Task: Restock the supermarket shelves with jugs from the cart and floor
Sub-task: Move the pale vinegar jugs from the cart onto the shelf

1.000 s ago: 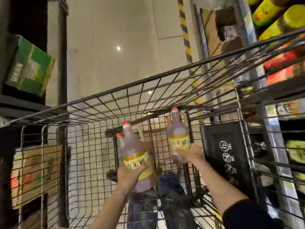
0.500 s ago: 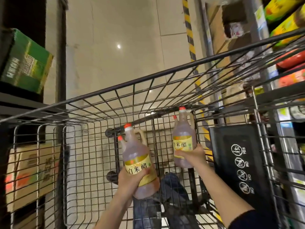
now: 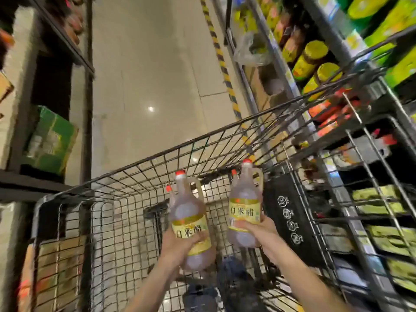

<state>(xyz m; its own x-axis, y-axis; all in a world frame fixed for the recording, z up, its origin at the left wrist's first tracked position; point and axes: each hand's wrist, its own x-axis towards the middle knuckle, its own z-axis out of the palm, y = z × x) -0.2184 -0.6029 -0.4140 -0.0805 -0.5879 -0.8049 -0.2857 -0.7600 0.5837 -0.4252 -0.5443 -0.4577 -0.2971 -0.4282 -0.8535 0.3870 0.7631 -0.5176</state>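
Observation:
My left hand (image 3: 177, 246) grips the lower body of a clear jug (image 3: 191, 212) with a red cap and yellow label; a second red cap shows just behind its neck. My right hand (image 3: 254, 228) grips a matching jug (image 3: 244, 199), also with a second cap peeking out behind it. Both jugs are upright, held above the wire cart (image 3: 126, 176), whose basket surrounds my forearms.
Shelves on the right (image 3: 324, 64) carry yellow-lidded jars and green and red packs. A dark shelf on the left holds a green carton (image 3: 51, 140). A black flap with round symbols (image 3: 290, 219) hangs in the cart. A tiled aisle floor (image 3: 153, 75) with a yellow-black stripe runs ahead.
Both hands have lifted the jugs higher inside the cart. The view has tilted upward, showing more of the aisle and the right-hand shelves.

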